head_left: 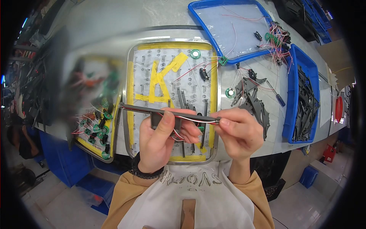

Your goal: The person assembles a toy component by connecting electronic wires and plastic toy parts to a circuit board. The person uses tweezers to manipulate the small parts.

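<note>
A long, thin dark grey plastic strip lies crosswise in front of my chest, with red, white and black wires along its underside. My left hand is closed around its middle, thumb on top. Beneath the strip, partly behind my left fingers, a dark block-shaped piece shows; whether it is joined to the strip I cannot tell. At the strip's right end, my right hand pinches the tip where the wires run. Below both hands is a metal-rimmed tray with yellow tape, several dark strips and a green-rimmed disc.
A green circuit board sits by the tray's upper right corner. Farther right are dark plastic parts, a screwdriver and a blue bin of dark pieces. A blue tray stands behind; wired green parts lie left.
</note>
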A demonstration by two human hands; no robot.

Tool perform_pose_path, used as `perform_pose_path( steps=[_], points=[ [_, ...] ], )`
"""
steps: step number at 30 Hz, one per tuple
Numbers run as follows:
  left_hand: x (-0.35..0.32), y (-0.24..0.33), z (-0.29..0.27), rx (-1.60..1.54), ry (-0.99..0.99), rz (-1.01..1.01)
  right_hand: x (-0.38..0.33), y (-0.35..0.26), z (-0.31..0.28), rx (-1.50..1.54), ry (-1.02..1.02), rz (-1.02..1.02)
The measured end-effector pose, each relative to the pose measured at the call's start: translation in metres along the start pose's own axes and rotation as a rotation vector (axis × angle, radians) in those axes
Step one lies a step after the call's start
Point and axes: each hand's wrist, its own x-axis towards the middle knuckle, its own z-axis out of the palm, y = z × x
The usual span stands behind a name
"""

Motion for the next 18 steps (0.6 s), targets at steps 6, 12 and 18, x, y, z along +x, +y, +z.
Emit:
perform_pose_path(
  steps=[6,12,18],
  points=[
    [-0.005,-0.001,0.009,-0.009,0.030,0.001,-0.005,-0.002,0.008,0.020,0.089,-0.023],
    [-0.006,-0.010,0.010,-0.040,0.071,0.064,-0.007,-0.001,0.018,0.465,0.161,0.306],
    [-0.010,-0.018,0.017,-0.024,0.072,0.185,-0.008,-0.007,0.025,0.821,0.217,0.466]
  ],
)
